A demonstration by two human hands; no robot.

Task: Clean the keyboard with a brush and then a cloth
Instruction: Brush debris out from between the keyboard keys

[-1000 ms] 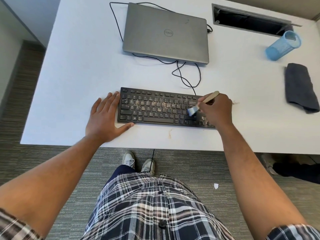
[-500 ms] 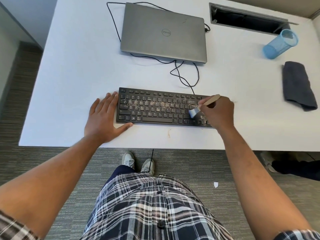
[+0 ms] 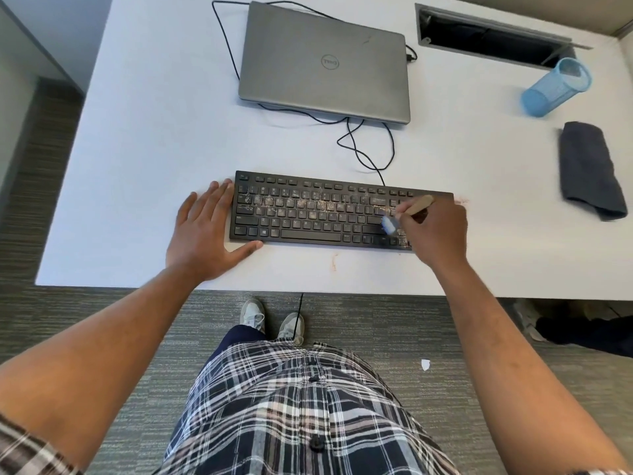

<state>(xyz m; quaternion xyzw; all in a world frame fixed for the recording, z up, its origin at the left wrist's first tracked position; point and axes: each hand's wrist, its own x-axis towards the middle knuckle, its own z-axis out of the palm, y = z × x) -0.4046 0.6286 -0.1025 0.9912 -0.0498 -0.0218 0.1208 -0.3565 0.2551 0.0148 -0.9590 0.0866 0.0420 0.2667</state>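
A black keyboard (image 3: 308, 214) lies near the front edge of the white desk (image 3: 137, 149), with pale dust across its upper rows. My right hand (image 3: 436, 231) covers the keyboard's right end and grips a small brush (image 3: 407, 214) with a wooden handle; the light bristles touch the keys at the right side. My left hand (image 3: 202, 234) rests flat on the desk with fingers spread, pressed against the keyboard's left edge. A folded dark grey cloth (image 3: 589, 169) lies on the desk at the far right, away from both hands.
A shut grey laptop (image 3: 325, 63) sits behind the keyboard, with black cables (image 3: 366, 145) looping between them. A blue mesh cup (image 3: 555, 87) lies tipped at the back right beside a cable slot (image 3: 489, 36). A brownish smear (image 3: 334, 262) marks the desk in front.
The brush tip has shifted only slightly over the right-hand keys. My left hand stays where it was against the keyboard.
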